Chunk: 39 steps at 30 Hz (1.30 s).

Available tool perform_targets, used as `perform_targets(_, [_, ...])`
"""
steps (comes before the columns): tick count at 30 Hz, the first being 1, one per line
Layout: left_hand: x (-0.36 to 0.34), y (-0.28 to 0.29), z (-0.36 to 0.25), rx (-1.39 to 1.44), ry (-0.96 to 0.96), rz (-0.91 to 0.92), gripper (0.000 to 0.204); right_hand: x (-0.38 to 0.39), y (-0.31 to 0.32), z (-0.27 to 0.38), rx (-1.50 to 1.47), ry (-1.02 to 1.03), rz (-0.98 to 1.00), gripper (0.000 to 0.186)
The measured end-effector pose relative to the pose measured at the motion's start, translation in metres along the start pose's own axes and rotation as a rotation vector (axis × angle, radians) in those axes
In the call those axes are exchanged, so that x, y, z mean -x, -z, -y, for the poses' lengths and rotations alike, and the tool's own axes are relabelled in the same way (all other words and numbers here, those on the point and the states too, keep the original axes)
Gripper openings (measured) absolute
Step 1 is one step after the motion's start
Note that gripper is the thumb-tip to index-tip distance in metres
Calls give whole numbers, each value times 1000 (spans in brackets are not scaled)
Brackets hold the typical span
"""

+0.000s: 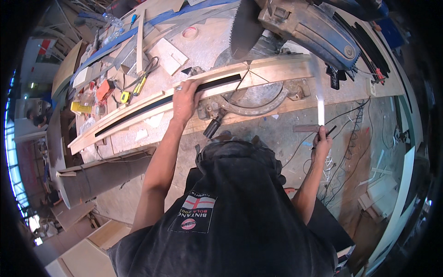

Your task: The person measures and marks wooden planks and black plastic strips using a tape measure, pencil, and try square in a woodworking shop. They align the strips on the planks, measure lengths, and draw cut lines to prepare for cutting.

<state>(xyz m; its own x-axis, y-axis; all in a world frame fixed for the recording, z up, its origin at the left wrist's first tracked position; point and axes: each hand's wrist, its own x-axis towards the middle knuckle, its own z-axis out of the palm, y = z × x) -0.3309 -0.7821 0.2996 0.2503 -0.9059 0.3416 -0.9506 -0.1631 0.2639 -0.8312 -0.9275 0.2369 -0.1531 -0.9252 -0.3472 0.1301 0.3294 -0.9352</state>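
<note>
My left hand (185, 99) is closed over a long black strip (145, 109), pressing it along pale wooden rails (258, 74) on the miter saw's base (256, 104). The strip's right end lies near dark lines marked on the wood. Above right hangs the saw head (314, 34), with its toothed blade (243, 30) raised behind the rails. Off to the right, my right hand (322, 141) grips a narrow pale strip (321, 111) pointing away from me, blurred at its upper end. A thin dark rod (331, 131) sticks out beside that hand; what it belongs to is unclear.
Wood offcuts (168, 55), a tape roll (189, 32), a yellow tape measure (125, 97) and bottles (113, 19) lie on the bench's left side. A black saw handle (212, 127) juts toward me. Cables (355, 124) hang at right, with boards (380, 196) below.
</note>
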Motion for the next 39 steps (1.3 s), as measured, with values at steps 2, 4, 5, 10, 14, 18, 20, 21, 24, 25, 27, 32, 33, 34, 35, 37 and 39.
perform_targets(2, [13,7,7,-56,49,-59,41,-23,8,0,4,4,-40,22])
perform_targets(4, [24,14,12,-115,97,-111,37,-50,7,0,11,39,-92,24])
perform_targets(5, [28,16,15,-113,125,-107,36,-64,4,0,26,50,-94,24])
perform_targets(10, [34,21,21,-140,152,-107,31,-133,-17,-4,39,35,-92,24])
perform_targets(14, [33,21,21,-143,148,-106,29,-179,-23,-14,144,129,-93,26])
perform_targets(18, [33,21,20,-148,167,-92,28,-214,-23,-24,264,270,-130,27])
perform_targets(20, [32,21,19,-145,170,-91,27,-225,-23,-27,303,264,-135,29])
perform_targets(21, [31,21,19,-139,175,-89,27,-229,-23,-28,320,249,-130,31])
perform_targets(24, [28,23,20,-135,179,-79,25,-234,-21,-28,514,348,-144,35])
perform_targets(25, [27,23,21,-139,172,-77,25,-235,-21,-26,609,371,-155,36])
perform_targets(27, [25,25,22,-148,169,-60,26,-238,-18,-22,744,461,-128,38])
perform_targets(32, [21,27,26,-141,197,-6,26,-239,-13,-17,679,364,-115,40])
perform_targets(33, [20,27,27,-141,194,-7,26,-236,-13,-18,536,315,-106,40])
perform_targets(34, [19,27,27,-140,193,-3,25,-231,-13,-19,366,209,-108,41])
perform_targets(35, [18,27,28,-138,190,1,25,-224,-14,-21,432,373,-142,40])
perform_targets(37, [17,27,31,-138,173,3,25,-203,-17,-25,519,556,-261,40])
perform_targets(39, [16,27,33,-151,159,15,24,-172,-25,-29,388,557,-212,39])
